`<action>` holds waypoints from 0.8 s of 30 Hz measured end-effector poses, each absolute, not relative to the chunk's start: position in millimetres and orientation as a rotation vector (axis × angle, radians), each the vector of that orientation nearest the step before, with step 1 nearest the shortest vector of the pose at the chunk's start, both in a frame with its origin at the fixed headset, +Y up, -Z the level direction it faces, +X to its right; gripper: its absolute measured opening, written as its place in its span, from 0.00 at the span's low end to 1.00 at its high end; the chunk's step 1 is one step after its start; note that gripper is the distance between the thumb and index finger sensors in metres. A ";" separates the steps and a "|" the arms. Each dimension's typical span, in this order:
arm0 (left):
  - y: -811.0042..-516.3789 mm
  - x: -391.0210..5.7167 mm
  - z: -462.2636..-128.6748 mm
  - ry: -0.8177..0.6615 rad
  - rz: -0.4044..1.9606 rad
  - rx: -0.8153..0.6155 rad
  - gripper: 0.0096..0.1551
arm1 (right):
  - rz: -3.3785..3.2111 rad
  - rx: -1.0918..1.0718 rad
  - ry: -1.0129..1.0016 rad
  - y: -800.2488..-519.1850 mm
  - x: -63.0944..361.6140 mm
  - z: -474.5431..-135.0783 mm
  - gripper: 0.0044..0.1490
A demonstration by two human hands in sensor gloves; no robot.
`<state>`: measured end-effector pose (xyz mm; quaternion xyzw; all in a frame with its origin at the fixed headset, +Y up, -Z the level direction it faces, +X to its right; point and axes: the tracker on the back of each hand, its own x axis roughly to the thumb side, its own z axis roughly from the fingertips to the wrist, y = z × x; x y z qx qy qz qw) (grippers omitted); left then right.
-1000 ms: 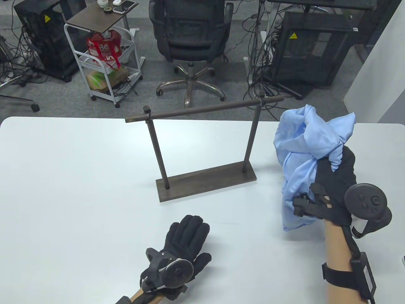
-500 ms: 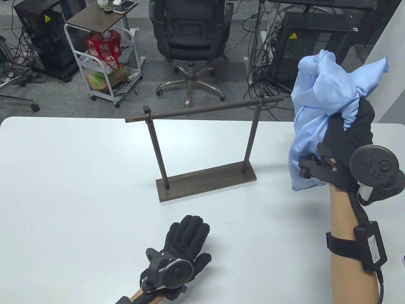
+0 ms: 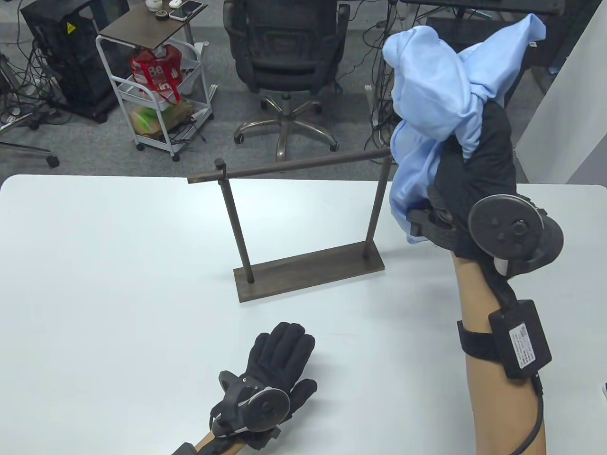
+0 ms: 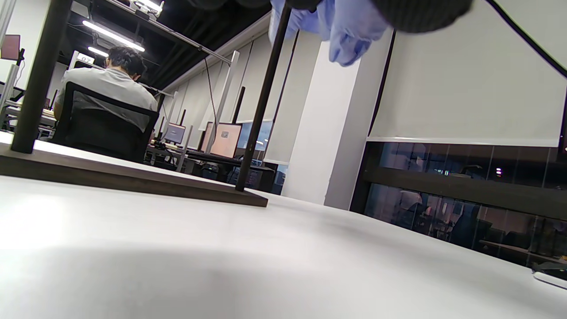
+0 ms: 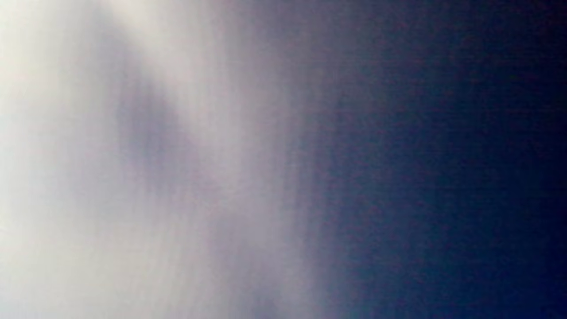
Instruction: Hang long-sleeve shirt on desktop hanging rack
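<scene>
Your right hand (image 3: 474,189) grips bunched shirt (image 3: 431,95), raised above rack (image 3: 303,218) right end, likely so cloth clears bar before draping. Your left hand (image 3: 277,360) rests flat on worktop (image 3: 95,284), fingers extended, holding nothing, clear of rack.

Right wrist view: wholly blurred, pale at left grading to dark blue-black at right; nothing in it can be identified.

Table view: the bunched shirt (image 3: 434,109) covers the right end of the rack (image 3: 303,222) crossbar and the fingers of the right hand (image 3: 474,189), so their grip is hidden. The shirt's upper tip nearly meets the frame's top edge. The left hand (image 3: 275,374) has its forearm cut off at the bottom edge.

Left wrist view: the shirt (image 4: 341,31) and the dark glove beside it are cropped by the top edge. Both rack (image 4: 133,179) posts run out of frame at the top; the crossbar is unseen. The left hand itself does not appear.
</scene>
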<state>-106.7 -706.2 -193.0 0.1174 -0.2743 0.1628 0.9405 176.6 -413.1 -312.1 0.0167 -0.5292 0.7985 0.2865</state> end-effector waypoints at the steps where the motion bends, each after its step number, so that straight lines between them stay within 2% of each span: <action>1: -706.1 -106.8 -192.9 -0.559 0.333 0.241 0.50 | 2.139 0.071 -1.431 -410.0 167.0 -312.7 0.33; 13: -706.3 -107.6 -193.2 -0.563 0.338 0.242 0.50 | 2.172 0.281 -1.417 -406.3 74.8 -325.9 0.33; 24: -706.4 -107.8 -192.6 -0.569 0.336 0.246 0.50 | 2.297 0.317 -1.313 -426.9 36.6 -345.0 0.39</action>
